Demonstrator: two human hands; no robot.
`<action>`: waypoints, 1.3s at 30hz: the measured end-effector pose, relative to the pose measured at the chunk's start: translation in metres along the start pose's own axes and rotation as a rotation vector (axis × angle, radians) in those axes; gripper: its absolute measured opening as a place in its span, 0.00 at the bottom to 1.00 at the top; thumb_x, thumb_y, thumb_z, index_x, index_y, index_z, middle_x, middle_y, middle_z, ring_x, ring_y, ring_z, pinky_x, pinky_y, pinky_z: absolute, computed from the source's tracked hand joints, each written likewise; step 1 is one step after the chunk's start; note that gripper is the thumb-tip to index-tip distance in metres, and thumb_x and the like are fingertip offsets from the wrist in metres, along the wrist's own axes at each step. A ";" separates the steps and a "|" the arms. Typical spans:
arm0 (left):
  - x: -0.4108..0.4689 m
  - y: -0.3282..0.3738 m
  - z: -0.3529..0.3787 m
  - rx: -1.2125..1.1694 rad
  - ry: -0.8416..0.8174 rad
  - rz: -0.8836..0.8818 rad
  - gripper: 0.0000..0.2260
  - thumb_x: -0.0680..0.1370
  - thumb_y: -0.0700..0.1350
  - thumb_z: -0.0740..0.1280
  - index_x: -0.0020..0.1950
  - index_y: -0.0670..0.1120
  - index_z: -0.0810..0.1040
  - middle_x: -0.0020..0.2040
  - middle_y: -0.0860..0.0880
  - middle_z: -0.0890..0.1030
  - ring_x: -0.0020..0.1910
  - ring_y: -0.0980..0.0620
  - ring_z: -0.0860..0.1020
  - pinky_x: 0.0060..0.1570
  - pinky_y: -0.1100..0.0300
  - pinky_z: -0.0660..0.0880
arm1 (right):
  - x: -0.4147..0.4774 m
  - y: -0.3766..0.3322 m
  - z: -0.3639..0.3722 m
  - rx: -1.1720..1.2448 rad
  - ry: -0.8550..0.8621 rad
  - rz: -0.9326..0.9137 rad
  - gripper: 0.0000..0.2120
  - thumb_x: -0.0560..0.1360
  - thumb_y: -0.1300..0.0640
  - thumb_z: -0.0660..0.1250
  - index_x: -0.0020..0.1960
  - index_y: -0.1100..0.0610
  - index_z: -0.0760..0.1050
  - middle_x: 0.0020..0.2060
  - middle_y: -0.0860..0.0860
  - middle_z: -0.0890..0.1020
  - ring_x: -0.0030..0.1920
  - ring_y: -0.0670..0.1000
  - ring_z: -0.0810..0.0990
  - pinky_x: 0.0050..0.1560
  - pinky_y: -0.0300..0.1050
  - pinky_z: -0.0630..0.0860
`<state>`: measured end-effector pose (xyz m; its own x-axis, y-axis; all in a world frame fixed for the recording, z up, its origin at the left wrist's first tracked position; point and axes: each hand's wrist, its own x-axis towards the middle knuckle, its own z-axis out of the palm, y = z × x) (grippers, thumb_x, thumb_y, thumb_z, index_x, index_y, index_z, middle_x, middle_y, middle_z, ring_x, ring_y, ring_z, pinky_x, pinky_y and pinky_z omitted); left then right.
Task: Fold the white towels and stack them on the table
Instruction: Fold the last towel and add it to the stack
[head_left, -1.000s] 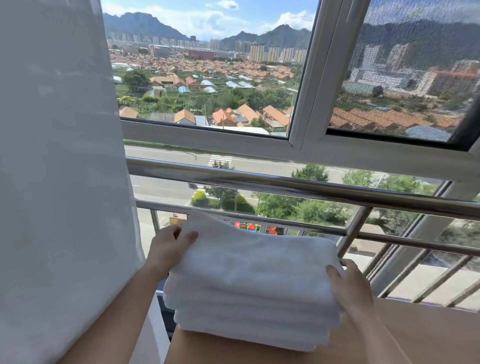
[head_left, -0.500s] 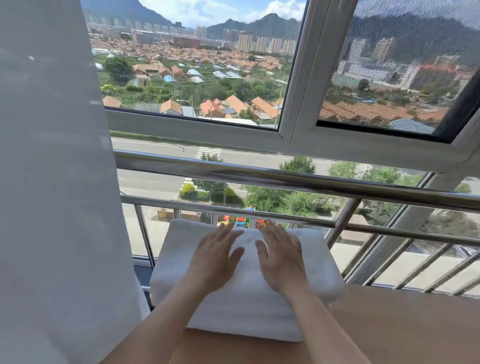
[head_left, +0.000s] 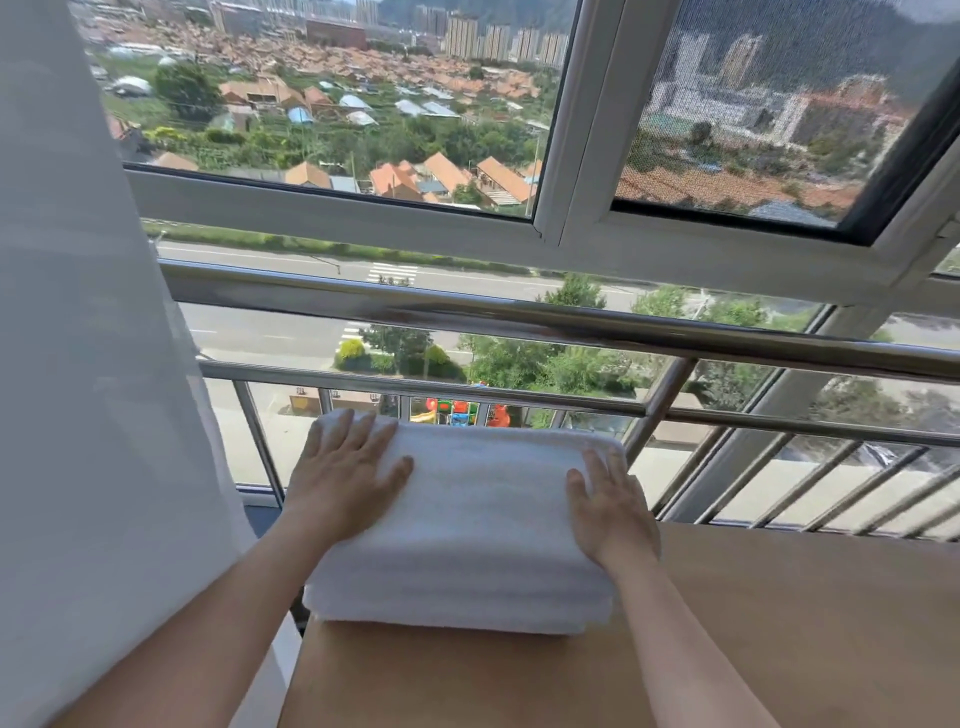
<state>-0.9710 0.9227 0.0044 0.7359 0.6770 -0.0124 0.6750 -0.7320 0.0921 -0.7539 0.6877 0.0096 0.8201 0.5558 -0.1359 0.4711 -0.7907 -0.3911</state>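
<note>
Where the towel stack (head_left: 478, 525) sits: on the far left corner of the table (head_left: 779, 623), close to the railing (head_left: 519, 317). Several folded layers show at its near edge; exact count unclear.
Stack shape: squared, edges roughly flush, top flat. It reads as already folded and piled.
Left hand (head_left: 343, 483): flat on the left end of the stack's top, fingers straight and spread, thumb pointing inward. It grips nothing and only presses down.
Right hand (head_left: 610, 512): flat on the right end, fingers straight and close together, palm near the edge. It also grips nothing.
Why 2 palms set apart: likely smoothing toward the 2 ends, to flatten the pile and settle the layers so none slides.
Table: pale wood, extends right of the stack and toward the viewer.
Railing: steel bars just behind the stack, between it and the window (head_left: 571, 234).
Curtain (head_left: 78, 415): sheer white, hangs at left, just beside the left forearm.
Progress, judged: stacking looks near done; no loose towel in view.
</note>
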 end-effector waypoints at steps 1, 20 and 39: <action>-0.001 0.001 0.001 0.001 0.005 -0.002 0.34 0.78 0.68 0.36 0.82 0.57 0.47 0.83 0.53 0.48 0.81 0.50 0.40 0.77 0.46 0.38 | -0.001 0.002 -0.001 0.020 0.014 -0.018 0.28 0.82 0.37 0.45 0.81 0.40 0.50 0.81 0.43 0.44 0.80 0.55 0.52 0.77 0.55 0.56; -0.120 0.205 0.006 -0.367 0.023 0.135 0.22 0.84 0.59 0.55 0.74 0.50 0.69 0.80 0.48 0.62 0.80 0.49 0.54 0.76 0.52 0.54 | -0.098 0.154 -0.056 0.436 0.059 0.007 0.24 0.82 0.49 0.61 0.75 0.55 0.64 0.74 0.54 0.68 0.73 0.54 0.68 0.67 0.44 0.65; -0.221 0.627 0.117 -0.439 -0.429 0.308 0.14 0.81 0.55 0.62 0.63 0.53 0.79 0.65 0.50 0.79 0.65 0.49 0.75 0.61 0.58 0.72 | -0.224 0.595 -0.138 0.583 -0.070 0.428 0.25 0.81 0.41 0.61 0.73 0.51 0.67 0.70 0.50 0.73 0.70 0.51 0.71 0.71 0.52 0.68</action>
<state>-0.7042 0.3051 -0.0517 0.9081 0.2864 -0.3054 0.4137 -0.7264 0.5488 -0.6125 0.0568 -0.0670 0.8617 0.2592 -0.4362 -0.1523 -0.6879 -0.7096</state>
